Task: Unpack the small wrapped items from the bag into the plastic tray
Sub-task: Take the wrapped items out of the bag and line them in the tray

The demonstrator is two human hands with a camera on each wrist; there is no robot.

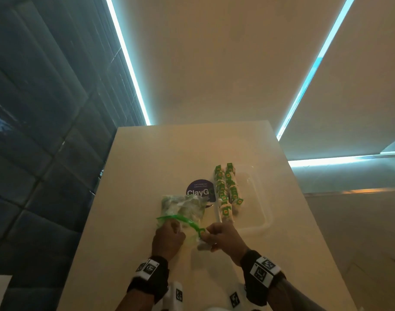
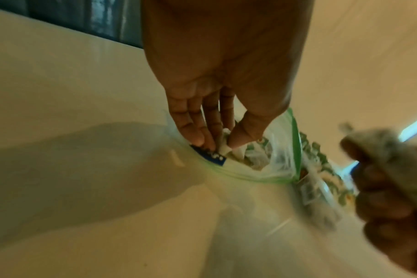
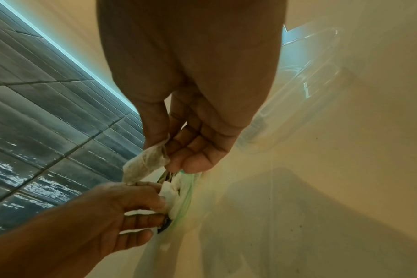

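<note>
Bag (image 1: 183, 209) mouth between both pinching hands (image 1: 169, 240).

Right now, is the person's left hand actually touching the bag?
Touching. The left wrist view shows the left hand with its fingers and thumb inside the open mouth of the bag, pinching a wrapped item there.

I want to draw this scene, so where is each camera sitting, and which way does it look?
Head: worn on the head, looking forward and down at the table, the bag and the tray; both hands and wristbands show.
Left wrist: on the left wrist, looking along the left hand, which pinches a white item in the bag's mouth.
Right wrist: on the right wrist, looking along the right hand, which holds a wrapped item.
Shared: both wrist views show the green-edged bag and the other hand.
</note>
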